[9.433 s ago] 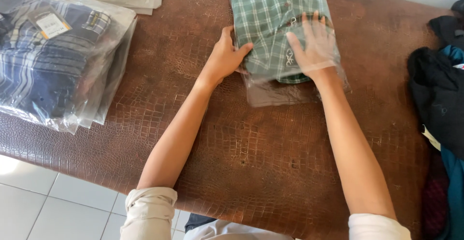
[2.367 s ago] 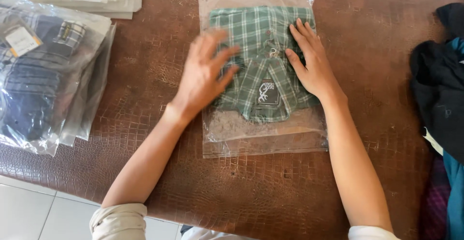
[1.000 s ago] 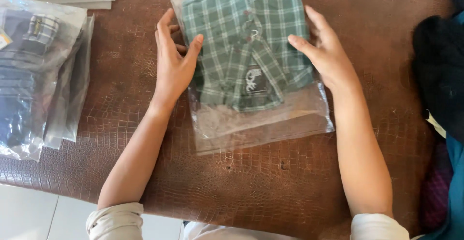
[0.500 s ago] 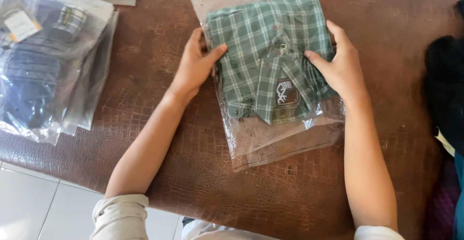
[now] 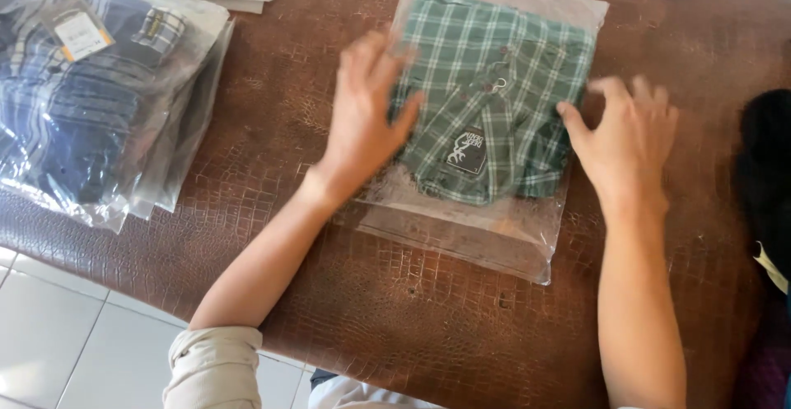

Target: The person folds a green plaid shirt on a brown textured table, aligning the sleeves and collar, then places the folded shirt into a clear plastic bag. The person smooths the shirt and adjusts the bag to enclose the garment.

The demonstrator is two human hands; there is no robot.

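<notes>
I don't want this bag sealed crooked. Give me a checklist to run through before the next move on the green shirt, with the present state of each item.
1. Green plaid shirt fully inside the clear bag: ok.
2. Shirt lying flat and folded: ok.
3. Bag wholly on the brown table: ok.
4. Left hand steadying the shirt's edge: cannot tell, it is blurred.
5. Right hand pressing on the bag: cannot tell, fingers look lifted.
6. Bag apart from the stack of bagged blue shirts: ok.

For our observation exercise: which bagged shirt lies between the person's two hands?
The green plaid shirt in its clear bag; the blue plaid bagged shirts lie stacked apart at far left.
</notes>
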